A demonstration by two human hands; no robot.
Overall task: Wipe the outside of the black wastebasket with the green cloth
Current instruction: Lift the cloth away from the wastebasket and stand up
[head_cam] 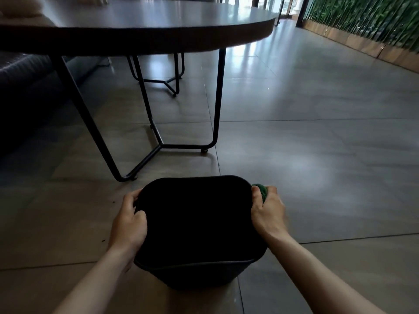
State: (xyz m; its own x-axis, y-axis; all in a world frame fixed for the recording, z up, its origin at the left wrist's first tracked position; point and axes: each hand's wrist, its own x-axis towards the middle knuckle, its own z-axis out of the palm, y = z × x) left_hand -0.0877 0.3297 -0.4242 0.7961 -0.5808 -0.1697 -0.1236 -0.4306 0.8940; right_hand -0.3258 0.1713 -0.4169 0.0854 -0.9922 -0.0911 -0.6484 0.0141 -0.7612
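The black wastebasket (pixel 199 277) stands on the tiled floor right in front of me, its dark open mouth facing up. My left hand (pixel 129 220) grips its left rim, fingers curled over the edge. My right hand (pixel 267 209) is at the right rim, thumb on the edge, with the bunched green cloth (pixel 261 191) held in its fingers against the outside of the basket. Only a small part of the cloth shows.
A round dark table (pixel 158 26) on thin black metal legs (pixel 217 98) stands just beyond the basket. A dark sofa (pixel 20 75) lies at the left. A green plant wall with a wooden base (pixel 362 23) runs along the right. Grey floor tiles (pixel 317 132) spread to the right.
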